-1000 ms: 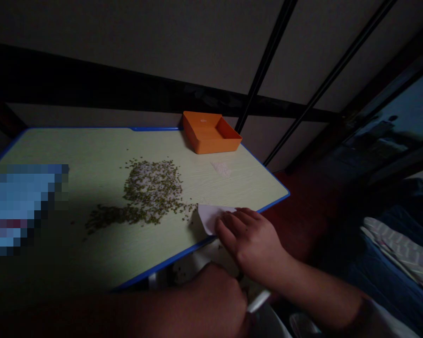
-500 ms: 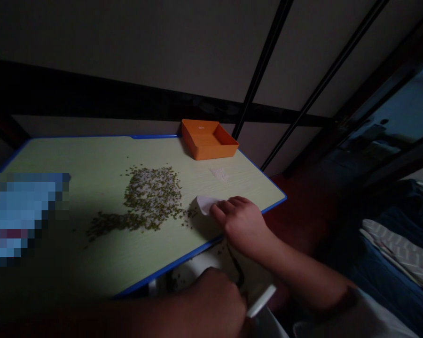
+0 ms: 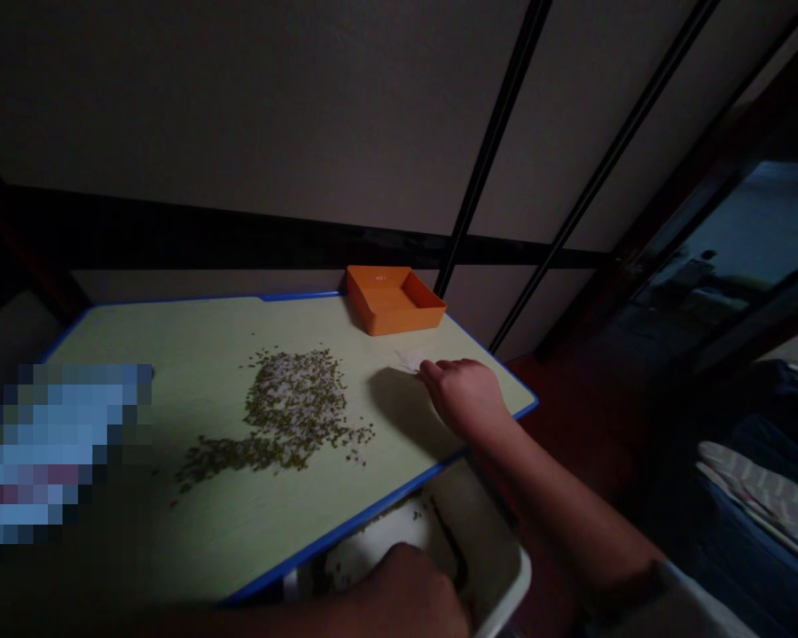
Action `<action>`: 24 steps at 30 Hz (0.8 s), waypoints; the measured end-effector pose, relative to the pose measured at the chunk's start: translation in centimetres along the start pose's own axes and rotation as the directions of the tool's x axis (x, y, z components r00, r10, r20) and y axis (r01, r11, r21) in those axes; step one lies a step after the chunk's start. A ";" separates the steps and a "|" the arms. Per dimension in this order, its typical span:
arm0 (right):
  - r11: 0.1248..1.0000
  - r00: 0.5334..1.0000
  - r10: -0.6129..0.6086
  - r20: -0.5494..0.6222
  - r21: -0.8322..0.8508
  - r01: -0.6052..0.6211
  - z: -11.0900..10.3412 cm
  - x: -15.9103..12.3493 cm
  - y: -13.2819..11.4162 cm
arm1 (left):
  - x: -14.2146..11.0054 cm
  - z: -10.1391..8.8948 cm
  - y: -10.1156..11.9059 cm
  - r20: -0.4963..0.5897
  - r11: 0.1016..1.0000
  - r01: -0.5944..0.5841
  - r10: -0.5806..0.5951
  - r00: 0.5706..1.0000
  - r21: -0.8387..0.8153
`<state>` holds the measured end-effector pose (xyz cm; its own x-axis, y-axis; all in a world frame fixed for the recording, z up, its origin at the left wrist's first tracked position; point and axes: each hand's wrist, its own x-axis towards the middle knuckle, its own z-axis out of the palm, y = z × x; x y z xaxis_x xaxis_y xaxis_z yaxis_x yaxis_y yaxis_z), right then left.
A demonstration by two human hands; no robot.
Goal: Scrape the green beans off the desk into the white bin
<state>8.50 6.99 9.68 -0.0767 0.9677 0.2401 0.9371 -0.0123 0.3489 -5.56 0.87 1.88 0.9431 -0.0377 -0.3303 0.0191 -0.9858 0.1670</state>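
A patch of mixed green and white grains (image 3: 296, 399) is spread over the pale green table (image 3: 173, 341), with a darker tail running left. My right hand (image 3: 465, 390) is closed above the table beside a small white grain pile (image 3: 407, 357). Its fingers pinch a thin white card, now barely distinguishable from the pile. Below the table's near edge, my left hand (image 3: 416, 585) is closed at the near side of a white bin (image 3: 519, 580), its fingertips hidden. Dark grains lie inside the bin.
An orange tray (image 3: 405, 315) stands at the table's far right corner, against the wall panels. A blurred-out blue object (image 3: 59, 443) lies at the left. Folded dark cloth and a striped cloth (image 3: 764, 496) are at the right.
My right hand has moved away from the green grains towards the small white pile. More of the white bin shows beneath the table edge. The view has tilted up slightly.
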 end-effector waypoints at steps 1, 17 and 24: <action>1.000 1.000 0.013 -0.009 0.005 -0.013 -0.2 -0.6 0.0 | 0.0 0.1 0.0 0.003 1.000 -0.003 0.003 1.000 -0.003; 0.988 0.986 -0.145 0.086 0.060 0.141 -0.5 2.5 -2.7 | 2.0 3.4 -0.7 -0.026 0.962 -0.014 0.007 1.000 -0.273; 0.970 0.998 0.006 -0.066 0.242 0.010 -1.2 5.9 1.7 | 1.8 3.3 -0.6 -0.046 0.928 0.037 -0.058 0.997 -0.371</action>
<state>9.22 12.40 12.75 -0.0930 0.9490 0.3012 0.9908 0.0584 0.1220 -4.98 0.87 -1.85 0.9546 0.0270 -0.2966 0.1755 -0.8556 0.4870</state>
